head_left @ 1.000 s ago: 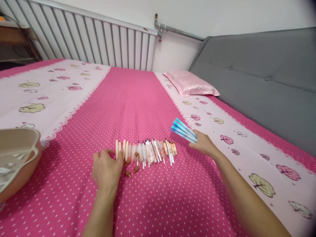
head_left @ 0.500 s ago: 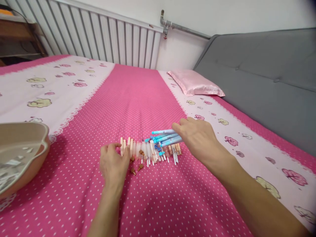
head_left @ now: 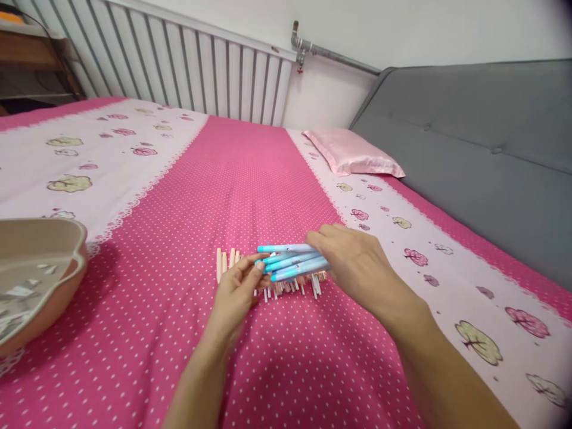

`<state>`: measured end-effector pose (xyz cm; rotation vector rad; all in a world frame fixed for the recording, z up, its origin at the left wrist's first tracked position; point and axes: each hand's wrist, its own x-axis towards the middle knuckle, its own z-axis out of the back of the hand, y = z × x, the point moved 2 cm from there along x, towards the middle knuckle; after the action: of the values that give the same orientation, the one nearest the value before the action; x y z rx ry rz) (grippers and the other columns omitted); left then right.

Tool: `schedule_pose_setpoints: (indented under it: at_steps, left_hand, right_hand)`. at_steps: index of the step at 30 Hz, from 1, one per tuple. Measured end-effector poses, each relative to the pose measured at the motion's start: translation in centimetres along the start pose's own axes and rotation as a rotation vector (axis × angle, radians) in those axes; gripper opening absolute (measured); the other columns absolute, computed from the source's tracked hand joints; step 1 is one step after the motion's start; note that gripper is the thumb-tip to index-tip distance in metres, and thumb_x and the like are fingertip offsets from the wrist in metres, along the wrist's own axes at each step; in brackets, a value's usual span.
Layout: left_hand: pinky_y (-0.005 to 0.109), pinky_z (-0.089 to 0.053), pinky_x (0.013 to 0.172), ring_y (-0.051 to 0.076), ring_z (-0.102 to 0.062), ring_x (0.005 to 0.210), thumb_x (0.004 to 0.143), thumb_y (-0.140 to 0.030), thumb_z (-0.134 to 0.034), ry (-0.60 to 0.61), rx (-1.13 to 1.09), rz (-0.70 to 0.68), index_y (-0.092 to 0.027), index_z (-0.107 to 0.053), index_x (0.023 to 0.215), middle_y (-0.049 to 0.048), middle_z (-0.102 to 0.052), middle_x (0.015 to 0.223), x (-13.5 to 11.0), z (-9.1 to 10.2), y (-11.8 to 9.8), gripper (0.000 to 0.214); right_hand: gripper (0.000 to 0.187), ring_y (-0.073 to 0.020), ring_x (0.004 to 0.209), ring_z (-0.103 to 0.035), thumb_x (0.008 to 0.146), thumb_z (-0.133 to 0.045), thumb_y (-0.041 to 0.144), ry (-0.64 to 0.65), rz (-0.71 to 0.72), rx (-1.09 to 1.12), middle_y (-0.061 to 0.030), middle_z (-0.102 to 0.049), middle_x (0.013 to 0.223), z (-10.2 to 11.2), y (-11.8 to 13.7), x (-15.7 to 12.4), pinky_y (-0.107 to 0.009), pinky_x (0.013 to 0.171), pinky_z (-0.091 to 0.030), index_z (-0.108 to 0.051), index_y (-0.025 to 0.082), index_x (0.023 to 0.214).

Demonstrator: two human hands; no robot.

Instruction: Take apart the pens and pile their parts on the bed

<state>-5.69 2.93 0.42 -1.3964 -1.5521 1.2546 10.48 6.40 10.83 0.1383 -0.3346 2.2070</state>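
My right hand [head_left: 353,256] is closed around a bundle of several light-blue pens [head_left: 297,261], whose bright blue ends point left. My left hand [head_left: 236,286] pinches at those ends with thumb and fingers. Under both hands a row of slim pen parts lies on the bedspread; peach-coloured tubes [head_left: 224,262] show at its left, and white thin ends [head_left: 316,289] stick out toward me at its right. The middle of the row is mostly covered by the pens and my left hand.
A beige basin [head_left: 80,262] with white pieces inside stands at the left on the pink dotted bedspread [head_left: 250,173]. A pink pillow [head_left: 353,152] lies far right against the grey headboard [head_left: 469,113]. Behind the bed are a white radiator [head_left: 201,65] and a pipe [head_left: 344,56].
My left hand has moved right from the peach tubes to the blue pen ends. The bundle in my right hand has shifted slightly left and down. Small brown and blue pieces are now hidden.
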Motion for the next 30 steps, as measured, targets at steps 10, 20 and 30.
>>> schedule_pose_setpoints:
  at_steps: [10,20,30]
  left_hand:
    - [0.021,-0.043,0.049,0.011,-0.054,0.053,0.065,-0.038,-0.064,-0.164,0.301,-0.014,-0.012,-0.059,0.104,0.0020,-0.061,0.066,0.6,1.3,1.4,0.047]
    - [0.022,-0.044,0.054,0.014,-0.057,0.063,0.063,-0.035,-0.068,-0.084,0.425,-0.032,-0.012,-0.059,0.105,0.0067,-0.064,0.082,0.1,-0.3,0.7,0.049]
    - [0.031,-0.042,0.091,0.023,-0.053,0.110,0.067,-0.037,-0.068,0.115,-0.071,0.042,-0.018,-0.052,0.118,0.0106,-0.058,0.117,-2.3,-5.3,1.5,0.057]
  right_hand:
    - [0.007,-0.0109,0.056,-0.044,0.067,-0.051,0.016,0.025,-0.320,0.366,0.0027,-0.053,0.065,-4.1,-2.7,-2.6,-0.022,0.049,-0.021,-0.047,0.021,0.070]
    - [0.010,-0.0107,0.052,-0.048,0.058,-0.052,0.015,0.131,-0.383,0.765,0.0048,-0.052,0.058,-7.0,-3.3,-3.8,-0.020,0.046,-0.028,-0.045,0.020,0.065]
    - [0.037,-0.0177,0.081,-0.061,0.065,-0.065,0.021,0.157,-0.391,1.702,-0.0044,-0.064,0.094,-7.7,1.9,-2.7,-0.032,0.074,-0.048,-0.055,0.019,0.101]
